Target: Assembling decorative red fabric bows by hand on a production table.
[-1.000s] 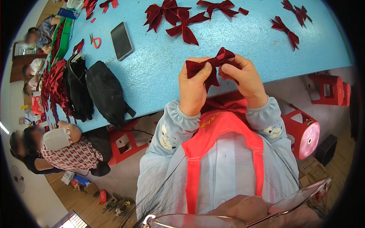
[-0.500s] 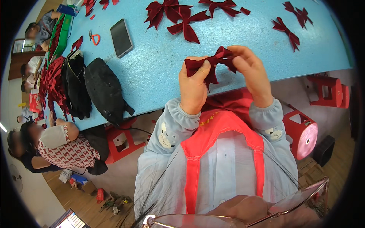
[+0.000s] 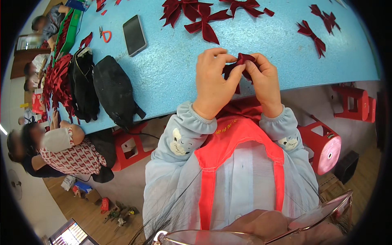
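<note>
A dark red velvet bow (image 3: 245,59) is pinched between my two hands just over the near edge of the blue table (image 3: 171,77). My left hand (image 3: 215,79) grips its left side near the middle, thumb and fingertips closed on it. From the right, my right hand (image 3: 264,79) holds the other side with thumb and forefinger. My fingers hide much of the bow, though one tail hangs below. Beyond my hands lies a finished-looking red bow (image 3: 204,25), close to more bows (image 3: 185,9). At the right rests another bow (image 3: 312,37).
A phone (image 3: 134,36) and orange-handled snips (image 3: 106,36) lie left of my hands. Nearer are black pouches (image 3: 112,87) and a heap of red ribbon (image 3: 60,83). Red stools (image 3: 320,141) stand under the table edge. Other people sit at the far left.
My left hand has shifted from the bow's left loop to its middle. My right hand has drawn inward, so both hands now meet at the bow's centre.
</note>
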The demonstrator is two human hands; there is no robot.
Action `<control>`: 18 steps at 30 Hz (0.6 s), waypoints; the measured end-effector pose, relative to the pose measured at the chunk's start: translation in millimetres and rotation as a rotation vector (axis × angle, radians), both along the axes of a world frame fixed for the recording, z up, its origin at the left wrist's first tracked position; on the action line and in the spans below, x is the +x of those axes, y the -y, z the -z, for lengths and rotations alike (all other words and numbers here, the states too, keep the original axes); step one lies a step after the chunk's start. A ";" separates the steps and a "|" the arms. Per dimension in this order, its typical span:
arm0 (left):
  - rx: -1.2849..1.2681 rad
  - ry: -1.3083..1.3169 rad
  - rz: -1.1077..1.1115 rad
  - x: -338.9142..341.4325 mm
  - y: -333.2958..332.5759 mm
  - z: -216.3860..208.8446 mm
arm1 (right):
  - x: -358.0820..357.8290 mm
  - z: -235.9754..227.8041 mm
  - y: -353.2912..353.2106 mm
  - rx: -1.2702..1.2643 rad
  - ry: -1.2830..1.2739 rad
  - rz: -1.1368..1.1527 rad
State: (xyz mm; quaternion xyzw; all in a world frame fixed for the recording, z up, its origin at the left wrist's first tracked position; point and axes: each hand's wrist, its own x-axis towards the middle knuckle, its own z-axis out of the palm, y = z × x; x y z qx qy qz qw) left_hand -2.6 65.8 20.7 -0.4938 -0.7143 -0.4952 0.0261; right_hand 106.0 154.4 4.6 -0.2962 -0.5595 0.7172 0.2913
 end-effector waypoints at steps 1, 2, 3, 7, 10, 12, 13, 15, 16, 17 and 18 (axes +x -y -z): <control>-0.028 0.147 0.038 -0.8 -0.1 0.2 | 0.4 -0.1 -0.7 0.020 -0.001 -0.026; -0.055 0.296 0.080 0.0 -0.4 0.4 | 2.8 -0.3 -1.4 0.040 -0.001 -0.048; -0.083 0.446 0.122 0.8 -1.1 0.7 | 5.3 0.1 -2.2 0.060 -0.001 -0.069; -0.097 1.407 0.319 -11.0 4.0 -2.9 | 7.9 15.8 -9.5 0.005 -0.166 -0.204; -0.051 1.395 0.275 -3.9 2.2 0.2 | 6.9 19.8 -10.4 0.051 -0.169 -0.189; -0.030 1.389 0.253 1.0 0.1 2.8 | 5.6 20.6 -12.2 0.072 -0.169 -0.179; -0.007 1.378 0.238 3.2 -1.0 4.5 | 4.4 19.9 -14.8 0.366 -0.145 -0.162; 0.039 1.355 0.209 6.6 -2.5 6.9 | 3.0 18.3 -17.9 0.953 -0.086 -0.120; 0.036 1.355 0.208 8.1 -2.6 7.1 | 3.6 17.4 -15.9 0.950 -0.085 -0.118; -0.009 1.124 0.174 8.9 -2.2 7.4 | 3.3 16.1 -12.1 0.770 -0.089 -0.116; -0.052 0.892 0.139 9.7 -1.9 7.7 | 3.3 14.9 -8.4 0.590 -0.093 -0.112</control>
